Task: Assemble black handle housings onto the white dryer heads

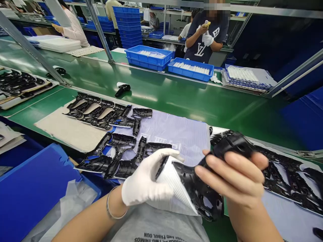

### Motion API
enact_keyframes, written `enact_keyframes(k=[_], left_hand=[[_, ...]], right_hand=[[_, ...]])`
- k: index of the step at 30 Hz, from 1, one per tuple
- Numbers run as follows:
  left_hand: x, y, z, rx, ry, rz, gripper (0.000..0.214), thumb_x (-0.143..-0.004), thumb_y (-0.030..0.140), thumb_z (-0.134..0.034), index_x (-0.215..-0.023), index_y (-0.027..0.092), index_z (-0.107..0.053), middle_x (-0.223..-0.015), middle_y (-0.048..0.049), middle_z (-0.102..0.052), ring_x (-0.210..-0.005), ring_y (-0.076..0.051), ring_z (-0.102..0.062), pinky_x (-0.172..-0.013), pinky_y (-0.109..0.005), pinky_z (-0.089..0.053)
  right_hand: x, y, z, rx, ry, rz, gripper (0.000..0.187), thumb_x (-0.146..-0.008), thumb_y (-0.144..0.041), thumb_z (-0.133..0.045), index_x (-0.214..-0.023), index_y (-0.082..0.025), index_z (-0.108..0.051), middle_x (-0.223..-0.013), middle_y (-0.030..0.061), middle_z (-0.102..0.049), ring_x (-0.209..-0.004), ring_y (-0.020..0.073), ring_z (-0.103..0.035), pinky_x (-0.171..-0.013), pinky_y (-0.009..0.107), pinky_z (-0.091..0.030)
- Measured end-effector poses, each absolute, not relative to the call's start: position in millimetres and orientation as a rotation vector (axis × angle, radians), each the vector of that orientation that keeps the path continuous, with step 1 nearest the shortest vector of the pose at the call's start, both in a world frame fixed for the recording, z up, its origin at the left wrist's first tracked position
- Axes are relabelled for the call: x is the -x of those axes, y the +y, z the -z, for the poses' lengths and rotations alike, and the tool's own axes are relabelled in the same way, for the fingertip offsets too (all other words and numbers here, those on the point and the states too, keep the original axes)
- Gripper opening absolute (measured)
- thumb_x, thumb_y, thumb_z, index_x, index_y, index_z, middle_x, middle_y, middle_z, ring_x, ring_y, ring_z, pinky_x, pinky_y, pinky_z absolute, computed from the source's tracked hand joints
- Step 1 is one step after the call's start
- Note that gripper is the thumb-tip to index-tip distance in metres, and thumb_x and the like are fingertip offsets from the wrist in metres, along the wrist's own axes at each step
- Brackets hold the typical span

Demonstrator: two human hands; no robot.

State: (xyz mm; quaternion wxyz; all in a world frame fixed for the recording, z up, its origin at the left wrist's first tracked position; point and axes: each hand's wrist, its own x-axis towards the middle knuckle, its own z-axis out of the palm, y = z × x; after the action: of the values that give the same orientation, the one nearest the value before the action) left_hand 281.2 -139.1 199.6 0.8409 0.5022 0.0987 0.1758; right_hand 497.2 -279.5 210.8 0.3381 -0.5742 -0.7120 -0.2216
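Green assembly-line surface stretches ahead. The gloved left hand closes on a white ribbed piece, the bare right hand around a black moulded housing, held above the surface; bracing both ends steadies it.

Two grips: left grip gloved, right grip bare. One black plastic housing held between them. One black handheld tool on green worktop. Two blue trays of white parts. One stack of blue crates. One co-worker opposite.
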Motion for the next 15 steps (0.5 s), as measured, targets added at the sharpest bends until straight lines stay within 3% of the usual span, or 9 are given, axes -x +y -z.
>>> enact_keyframes(k=[2, 5, 10, 13, 15], left_hand=[[-286, -139, -198, -0.834, 0.302, -0.35, 0.061, -0.062, 0.039, -0.089, -0.116, 0.018, -0.069, -0.112, -0.0076, -0.071, -0.105, -0.027, -0.064, -0.095, -0.037, -0.049], [-295, -138, -195, -0.53, 0.395, -0.257, 0.041, -0.085, 0.051, -0.066, -0.104, 0.015, -0.074, -0.101, -0.0078, -0.076, -0.097, -0.023, -0.069, -0.098, -0.039, -0.049], [-308, -132, -180, -0.35, 0.353, -0.16, 0.059, -0.098, 0.06, -0.034, -0.109, 0.015, -0.07, -0.097, -0.0086, -0.077, -0.088, -0.021, -0.072, -0.079, -0.034, -0.055], [-313, -133, -166, -0.489, 0.355, -0.144, 0.069, -0.093, 0.07, -0.031, -0.113, 0.014, -0.065, -0.095, -0.0115, -0.074, -0.082, -0.023, -0.072, -0.069, -0.034, -0.055], [-313, -137, -163, -0.736, 0.366, -0.085, 0.064, -0.088, 0.07, -0.045, -0.114, 0.015, -0.063, -0.094, -0.0121, -0.072, -0.083, -0.027, -0.071, -0.071, -0.039, -0.055]], right_hand=[[-497, -265, -229, 1.438, -2.014, 0.762, 0.04, -0.099, -0.012, -0.051, -0.129, -0.036, -0.063, -0.115, -0.0029, -0.076, -0.12, 0.0211, -0.065, -0.119, 0.042, -0.039], [-502, -248, -236, 1.499, -2.096, 0.588, 0.046, -0.095, -0.005, -0.045, -0.136, -0.022, -0.057, -0.127, 0.0099, -0.07, -0.124, 0.0281, -0.062, -0.108, 0.053, -0.048], [-512, -244, -216, 1.534, -2.035, 0.394, 0.048, -0.093, -0.006, -0.049, -0.138, -0.022, -0.054, -0.123, 0.0115, -0.069, -0.112, 0.0286, -0.066, -0.096, 0.049, -0.054], [-529, -238, -209, 1.681, -1.898, 0.37, 0.037, -0.092, -0.019, -0.055, -0.128, -0.023, -0.062, -0.117, 0.0122, -0.068, -0.106, 0.0315, -0.064, -0.087, 0.049, -0.056], [-555, -223, -207, 1.918, -1.619, 0.234, 0.036, -0.086, -0.029, -0.066, -0.121, -0.024, -0.066, -0.116, 0.0114, -0.066, -0.108, 0.0338, -0.061, -0.087, 0.05, -0.055]])
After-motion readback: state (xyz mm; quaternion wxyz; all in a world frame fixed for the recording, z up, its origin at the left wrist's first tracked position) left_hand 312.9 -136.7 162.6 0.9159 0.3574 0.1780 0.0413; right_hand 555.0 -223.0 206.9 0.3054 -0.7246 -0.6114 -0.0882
